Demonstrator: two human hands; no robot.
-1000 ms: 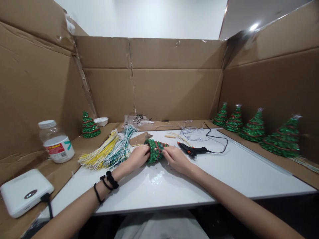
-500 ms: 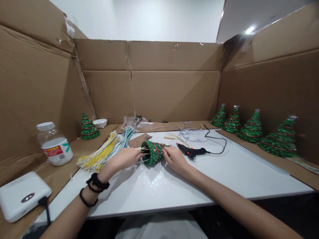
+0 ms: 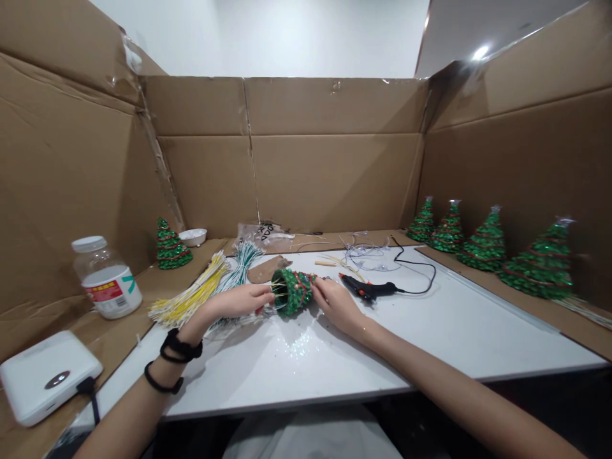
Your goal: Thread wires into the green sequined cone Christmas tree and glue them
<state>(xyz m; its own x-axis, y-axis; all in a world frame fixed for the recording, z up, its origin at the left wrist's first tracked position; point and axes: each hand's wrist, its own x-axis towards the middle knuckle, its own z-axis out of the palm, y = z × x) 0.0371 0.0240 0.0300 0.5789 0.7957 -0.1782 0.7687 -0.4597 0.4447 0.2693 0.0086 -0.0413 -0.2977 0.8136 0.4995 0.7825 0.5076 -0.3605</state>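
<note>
A small green Christmas tree with red garland and beads lies on its side over the white board. Its hollow base faces left, and thin pale strands show in that opening. My right hand is closed around the narrow end of the tree. Just left of the base, my left hand has its fingers stretched toward the strands, the thumb lower down. Whether the fingertips touch the strands is hard to see.
Bundles of yellow wire stems and green-white stems lie left. A black glue gun with its cord is at right. Finished trees line the right wall. A jar, white box and small tree stand left.
My left hand has drawn back a little to the left from the tree's base, and its fingers have straightened. My right hand and the tree stay almost in place.
</note>
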